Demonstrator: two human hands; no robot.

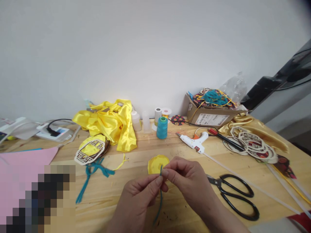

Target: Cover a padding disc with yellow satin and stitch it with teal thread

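Note:
Between my fingertips runs a teal cord (160, 195), its short end sticking up and its longer end hanging toward the table edge. My left hand (142, 192) pinches it from the left with thumb and forefinger. From the right, my right hand (186, 176) pinches the same cord, close against the left fingertips. Just behind the hands lies a round yellow fabric piece (155, 163), partly covered by the right fingers. Black-handled scissors (221, 186) rest beside my right wrist. A teal thread spool (162, 128) stands farther back.
A white glue gun (194, 141) lies right of centre, its cable trailing to the front right. Yellow satin (114, 124) and a wooden cutout frame (89, 151) sit left. A filled cardboard box (211, 115) and several wooden cutouts (254, 144) occupy the right.

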